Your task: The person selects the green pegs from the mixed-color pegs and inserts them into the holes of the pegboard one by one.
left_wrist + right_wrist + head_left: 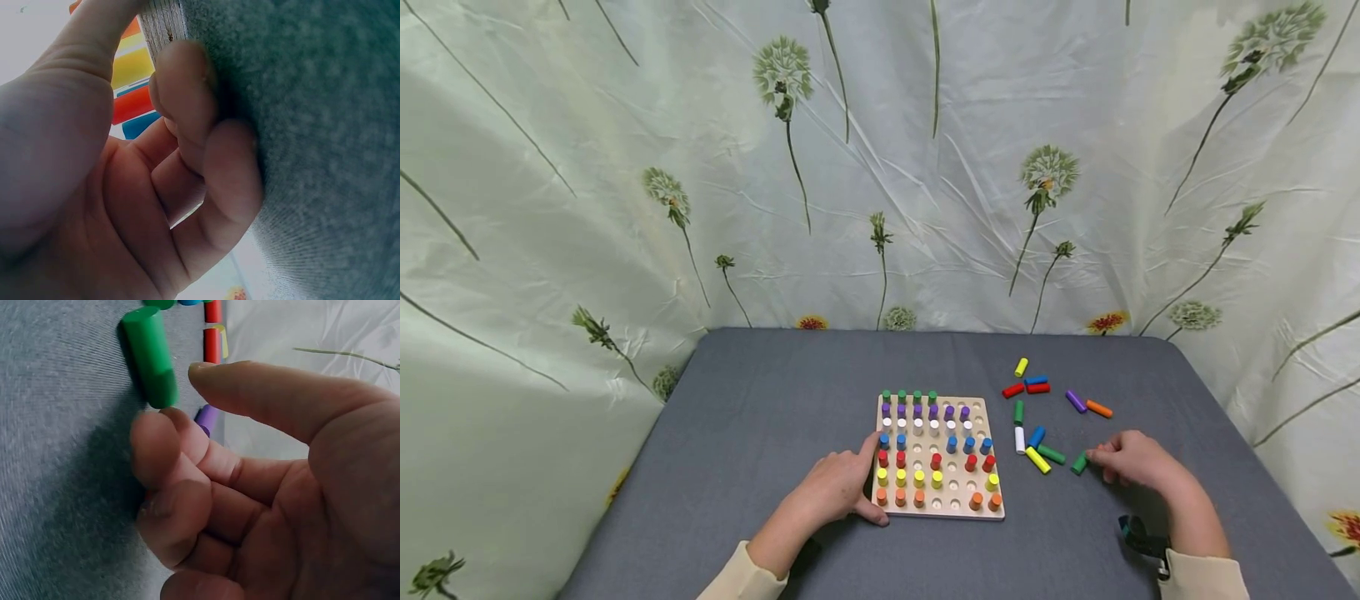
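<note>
A wooden pegboard (946,511) holds rows of orange, yellow, red, blue, white, purple and green pegs, with some holes bare. My left hand (835,482) grips its near left corner, thumb at the front edge and index finger along the left side. In the left wrist view, the other fingers curl low beside the board's wooden edge (165,25). On the cloth to the right, my right hand (1129,458) reaches to a loose green peg (1079,463). The right wrist view has this green peg (150,359) just beyond the fingertips, the thumb held apart from the bent fingers.
Several loose pegs lie right of the board, among them a white peg (1019,440), a yellow peg (1038,460), a purple peg (1076,401) and an orange peg (1099,409). A flowered curtain (880,167) hangs behind the grey-covered table (760,400).
</note>
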Action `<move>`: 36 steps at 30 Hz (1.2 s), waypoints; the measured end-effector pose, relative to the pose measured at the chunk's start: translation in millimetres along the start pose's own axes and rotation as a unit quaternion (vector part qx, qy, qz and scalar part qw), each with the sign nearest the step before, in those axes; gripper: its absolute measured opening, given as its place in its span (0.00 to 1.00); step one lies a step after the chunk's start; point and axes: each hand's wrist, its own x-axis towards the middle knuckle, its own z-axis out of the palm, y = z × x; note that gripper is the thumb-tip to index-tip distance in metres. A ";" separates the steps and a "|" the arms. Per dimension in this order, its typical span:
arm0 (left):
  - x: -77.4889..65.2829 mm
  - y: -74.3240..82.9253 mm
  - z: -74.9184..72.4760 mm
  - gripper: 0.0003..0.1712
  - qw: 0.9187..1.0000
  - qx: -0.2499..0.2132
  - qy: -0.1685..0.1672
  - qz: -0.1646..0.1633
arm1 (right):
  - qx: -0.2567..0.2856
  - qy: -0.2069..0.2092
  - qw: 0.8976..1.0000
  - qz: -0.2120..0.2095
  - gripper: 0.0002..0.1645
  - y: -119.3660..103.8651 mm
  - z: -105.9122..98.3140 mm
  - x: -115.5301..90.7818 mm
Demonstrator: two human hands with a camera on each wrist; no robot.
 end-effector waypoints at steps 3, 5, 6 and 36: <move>-0.1 0.4 0.1 0.73 1.000 0.000 -0.002 -0.001 | -0.002 0.000 1.000 0.015 0.23 -1.6 2.2 2.0; -0.1 0.7 0.0 0.73 1.000 0.000 -0.002 -0.003 | -0.006 0.004 1.000 0.024 0.25 -3.4 3.5 3.4; -0.1 0.9 0.0 0.73 1.000 0.000 -0.003 -0.005 | -0.008 0.008 1.000 0.026 0.25 -4.6 4.2 3.9; 0.7 0.8 -0.7 0.73 0.999 -0.020 -0.018 -0.027 | 0.011 0.127 0.984 -0.121 0.13 -57.3 14.7 22.8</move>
